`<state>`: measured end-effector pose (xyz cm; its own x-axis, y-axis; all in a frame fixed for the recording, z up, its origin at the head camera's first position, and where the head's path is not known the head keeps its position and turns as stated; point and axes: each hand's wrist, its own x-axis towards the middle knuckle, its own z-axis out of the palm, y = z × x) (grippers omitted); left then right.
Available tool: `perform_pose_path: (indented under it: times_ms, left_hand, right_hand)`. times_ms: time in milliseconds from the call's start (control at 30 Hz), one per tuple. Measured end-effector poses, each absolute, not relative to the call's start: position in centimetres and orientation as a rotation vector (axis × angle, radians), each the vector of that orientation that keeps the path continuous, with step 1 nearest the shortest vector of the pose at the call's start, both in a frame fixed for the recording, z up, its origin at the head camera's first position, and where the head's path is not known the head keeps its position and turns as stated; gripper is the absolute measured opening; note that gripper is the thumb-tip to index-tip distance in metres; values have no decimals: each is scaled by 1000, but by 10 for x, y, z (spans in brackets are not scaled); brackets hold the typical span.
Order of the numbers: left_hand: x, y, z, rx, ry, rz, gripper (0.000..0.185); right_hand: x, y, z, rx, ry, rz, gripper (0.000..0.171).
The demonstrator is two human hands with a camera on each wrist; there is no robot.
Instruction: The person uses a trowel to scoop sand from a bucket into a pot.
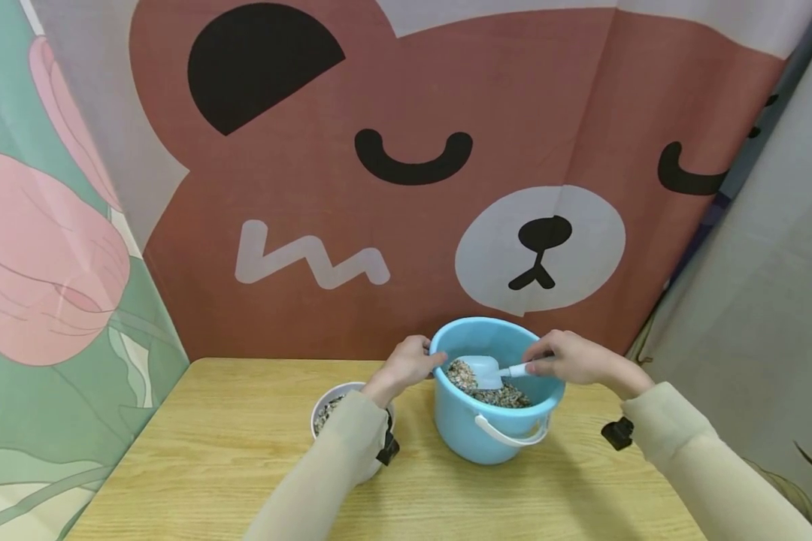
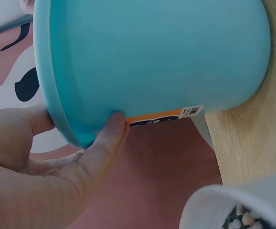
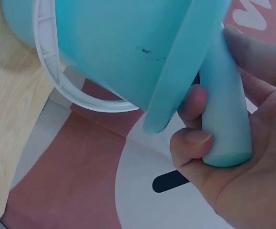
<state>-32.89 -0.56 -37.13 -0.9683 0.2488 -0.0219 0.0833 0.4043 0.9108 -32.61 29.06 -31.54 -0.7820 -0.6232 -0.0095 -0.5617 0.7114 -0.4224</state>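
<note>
I see the small blue scoop [image 1: 485, 370] lying inside the blue bucket [image 1: 494, 432], its blade resting on the mixed grain [image 1: 507, 396] that covers the bucket's bottom. My right hand [image 1: 571, 358] holds the scoop by its handle at the bucket's right rim; in the right wrist view the fingers [image 3: 190, 143] are curled round the pale blue handle [image 3: 226, 114], just beside the rim. My left hand [image 1: 409, 363] grips the bucket's left rim, and the left wrist view shows the thumb [image 2: 104, 143] pressed against the outer wall just under the lip, with the other fingers hidden on the inside. An orange and dark label [image 2: 164, 116] sits low on that wall. The bucket's white carrying handle [image 1: 510, 436] hangs down on the near side.

Left of the bucket, partly hidden by my left sleeve [image 1: 331, 466], stands a white bowl [image 1: 325, 406] holding the same grain. Both containers stand on a light wooden table [image 1: 210, 451]. Behind it hangs a brown bear-face cloth [image 1: 406, 173], with a green and pink floral cloth [image 1: 47, 263] to the left and a grey curtain [image 1: 765, 263] to the right.
</note>
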Motion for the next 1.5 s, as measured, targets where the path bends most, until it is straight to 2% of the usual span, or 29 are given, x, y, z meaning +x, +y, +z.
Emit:
perform_pose_path:
  times_ms: [433,767,1167,1267,1500]
  left_hand:
    - [-329,-5,-370,277,2533,1583,24]
    - [-329,-4,-371,262,2538,1576,26]
    - [-327,-6,-367,264,2550,1510,27]
    - [-325,-10,-365,298,2493,1546,33]
    - [-316,-38,-342,402,2574,1448,63]
  right_hand:
    - [-318,309,-325,-835,2913,-788,18]
    - [-314,315,-335,-657,2953,-985,31]
    - [-309,299,-332,-725,2994,-960,24]
    - [-305,290,-328,-723,3012,-945,24]
    - [-294,268,-316,-749,3045,-912,27]
